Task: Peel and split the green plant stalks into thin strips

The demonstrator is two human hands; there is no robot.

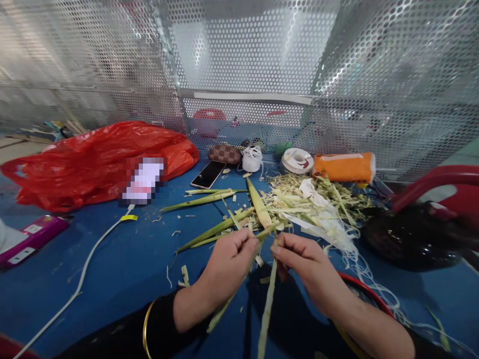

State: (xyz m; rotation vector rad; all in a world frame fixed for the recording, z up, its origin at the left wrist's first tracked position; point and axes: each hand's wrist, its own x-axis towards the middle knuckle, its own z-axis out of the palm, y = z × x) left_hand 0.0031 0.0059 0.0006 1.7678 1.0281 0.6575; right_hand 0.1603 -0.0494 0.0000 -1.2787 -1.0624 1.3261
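Left hand [234, 257]: lower centre of the frame, fingers pinched shut on the upper ends of the leaf strips [266, 309]
Right hand [299, 257]: just right of the left one, thumb and fingertips clamped on the same strips, the two hands almost touching
Leaf strips: long, narrow and pale green, held above the surface [123, 259] and hanging down towards the bottom edge of the frame
Loose leaves [209, 199]: several more lie flat at centre, just beyond the hands
Trimmings pile [318, 204]: shreds and offcuts at centre right, touching the far ends of the loose leaves
White thread [366, 274]: a tangle trailing from the pile towards the lower right, near the right wrist
Dark pot [411, 239]: right edge, red handle above it
Phone [208, 174]: upper centre, beside a red plastic bag [93, 159]
Risk, tearing: the strips look thin, so a hard or uneven pull between the two pinches could split them off-line or snap them
Risk, snagging: the thread lies close enough that the right forearm might catch it and drag the trimmings about
Risk, slipping: the grips sit right at the tips, so a strip may slide free and drop
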